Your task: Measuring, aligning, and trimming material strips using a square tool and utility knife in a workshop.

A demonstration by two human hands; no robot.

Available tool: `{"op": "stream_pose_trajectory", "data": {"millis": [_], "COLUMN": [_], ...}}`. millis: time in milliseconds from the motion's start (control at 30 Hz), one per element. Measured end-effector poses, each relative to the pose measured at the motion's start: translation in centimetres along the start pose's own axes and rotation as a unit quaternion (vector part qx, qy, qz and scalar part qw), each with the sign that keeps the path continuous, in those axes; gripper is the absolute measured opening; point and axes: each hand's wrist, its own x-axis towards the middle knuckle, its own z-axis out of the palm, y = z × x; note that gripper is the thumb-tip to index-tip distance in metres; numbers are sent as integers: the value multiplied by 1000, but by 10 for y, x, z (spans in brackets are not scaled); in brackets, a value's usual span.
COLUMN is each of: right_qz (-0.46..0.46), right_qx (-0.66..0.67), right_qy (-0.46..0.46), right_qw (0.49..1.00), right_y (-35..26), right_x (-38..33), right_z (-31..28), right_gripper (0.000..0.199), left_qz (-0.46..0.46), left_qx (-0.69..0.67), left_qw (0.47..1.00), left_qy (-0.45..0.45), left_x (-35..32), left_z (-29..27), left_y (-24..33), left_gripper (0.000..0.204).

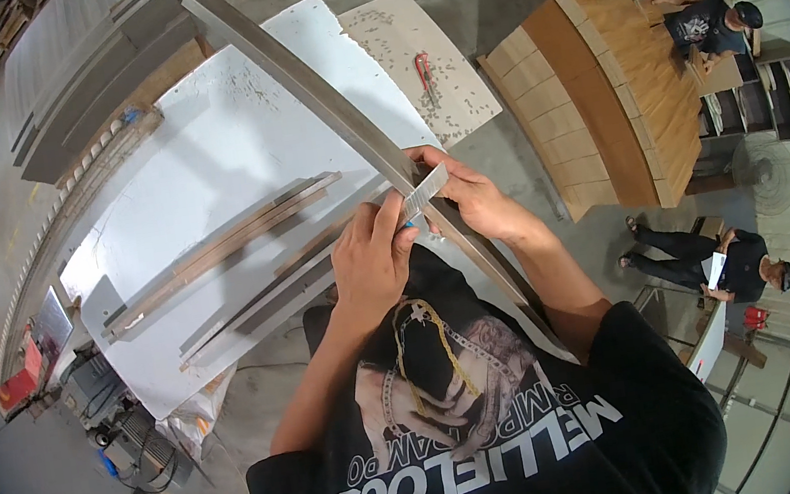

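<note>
A long grey-brown strip of board [313, 97] runs slantwise from the far left, past my hands, down along my right side. My left hand [368, 259] is closed, its fingertips pinching a short pale flat strip [426, 192] that lies across the board. A small bit of blue shows at those fingertips; I cannot make out what it is. My right hand [472, 198] is wrapped round the board from the right, beside the pale strip's end, with some fingers hidden behind the board.
More long narrow strips [224, 249] lie on the white tabletop [155, 195]. Beyond it, a red-handled tool [424, 71] rests among small scattered pieces on a beige board [377, 32]. Stacked wooden panels [586, 99] stand right, with two people nearby. Machines [120, 412] stand at left.
</note>
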Motion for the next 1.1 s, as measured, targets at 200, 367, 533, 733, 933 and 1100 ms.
{"op": "stream_pose_trajectory", "data": {"millis": [200,367,533,733,933,1100], "right_qz": [35,34,83,-6,-263,-67], "right_qx": [11,35,6,-130,-333,-235], "right_qy": [7,27,47,64,45,30], "right_qw": [999,998,995,989,904,969], "right_y": [-2,-3,-7,3,27,-5], "right_x": [-6,-7,-14,-16,-2,-20], "right_z": [22,41,52,65,52,75], "right_gripper": [42,46,53,59,66,66], "left_qz": [30,20,9,-6,3,-60], "left_qx": [51,62,93,109,122,-28], "left_qw": [998,998,996,994,993,996], "left_qy": [1,0,1,-17,9,52], "left_x": [-13,-18,-21,-24,-26,-37], "left_z": [-26,-37,-40,-47,-47,-31], "left_y": [-3,-2,-2,4,6,14], "left_gripper": [45,44,44,43,43,49]}}
